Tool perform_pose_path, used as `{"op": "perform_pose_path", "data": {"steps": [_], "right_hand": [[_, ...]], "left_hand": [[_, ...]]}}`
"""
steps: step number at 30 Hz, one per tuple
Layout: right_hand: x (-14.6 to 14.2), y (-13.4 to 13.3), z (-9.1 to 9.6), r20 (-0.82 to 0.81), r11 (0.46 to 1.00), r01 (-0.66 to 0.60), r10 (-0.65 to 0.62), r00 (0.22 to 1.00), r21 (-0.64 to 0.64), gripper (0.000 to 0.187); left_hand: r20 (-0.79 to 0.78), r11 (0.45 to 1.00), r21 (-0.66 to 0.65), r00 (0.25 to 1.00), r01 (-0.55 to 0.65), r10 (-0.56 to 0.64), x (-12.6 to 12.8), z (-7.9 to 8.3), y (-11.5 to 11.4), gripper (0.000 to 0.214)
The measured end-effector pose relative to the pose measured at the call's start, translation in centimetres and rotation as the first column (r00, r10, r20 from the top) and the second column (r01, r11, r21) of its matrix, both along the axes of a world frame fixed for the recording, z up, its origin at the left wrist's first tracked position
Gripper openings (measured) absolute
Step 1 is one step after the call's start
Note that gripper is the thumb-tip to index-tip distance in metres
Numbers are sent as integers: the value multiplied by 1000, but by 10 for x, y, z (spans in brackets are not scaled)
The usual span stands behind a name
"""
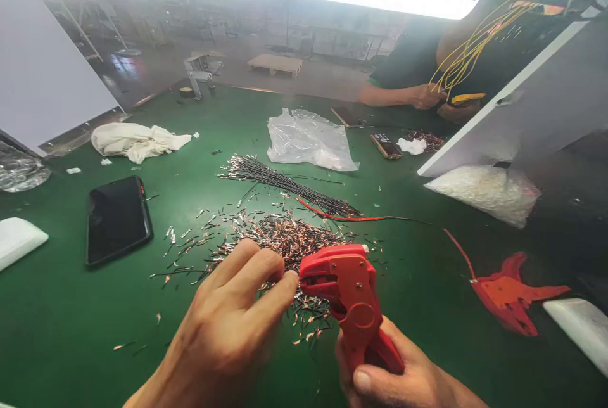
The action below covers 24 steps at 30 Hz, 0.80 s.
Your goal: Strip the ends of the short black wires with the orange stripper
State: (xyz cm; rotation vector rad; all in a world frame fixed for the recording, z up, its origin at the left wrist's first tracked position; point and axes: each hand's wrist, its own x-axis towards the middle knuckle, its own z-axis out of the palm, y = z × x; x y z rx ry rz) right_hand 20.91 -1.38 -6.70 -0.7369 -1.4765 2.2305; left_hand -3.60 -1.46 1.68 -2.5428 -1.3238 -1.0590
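Observation:
In the lower middle, my right hand (413,373) is wrapped round the handles of a red wire stripper (360,291), its head turned to the left. The fingers of my left hand (232,310) are pinched together right at the stripper's jaws; what they hold is hidden. Beneath and behind the tool spreads a pile of short black wire offcuts (304,237) with bare copper ends. Beyond the pile lies a bundle of black wires (294,186). A thin red strip (351,218) runs beside the bundle's near end.
A black smartphone (118,219) lies left, below a white cloth (137,140). A clear plastic bag (311,142) is behind the wires. Across the table, a co-worker's hand (422,96) holds yellow wires (468,53). A flat red piece (513,297) and a white partition (517,104) stand right.

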Motion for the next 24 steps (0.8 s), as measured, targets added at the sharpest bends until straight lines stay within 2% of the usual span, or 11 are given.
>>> {"op": "perform_pose_path", "data": {"steps": [5,7,10,14,19,23,24], "right_hand": [[-5,-9,-10,90,967,230,-240,967,108,53],[-7,-10,-9,88,958,263,-274,958,115,55],[-11,-7,-3,42,975,210,-213,976,69,53],[-6,-3,3,-28,998,57,-57,998,10,49],[2,-5,10,26,998,44,-43,999,-51,50],[-5,-2,24,81,996,75,-71,994,-51,44],[-7,-1,25,39,995,85,-83,996,-49,45]], "left_hand": [[-1,1000,-12,1000,6,-6,-2,-5,1,22],[23,998,-62,1000,18,-16,-4,-10,0,21],[68,989,-147,997,32,-22,-6,-18,-1,26],[123,993,-117,992,-9,24,-5,-19,1,23],[136,994,-92,988,-57,69,-3,-12,4,15],[144,991,-127,988,-34,53,-5,-13,1,13],[144,989,-144,988,-24,45,-5,-13,1,13]]}}
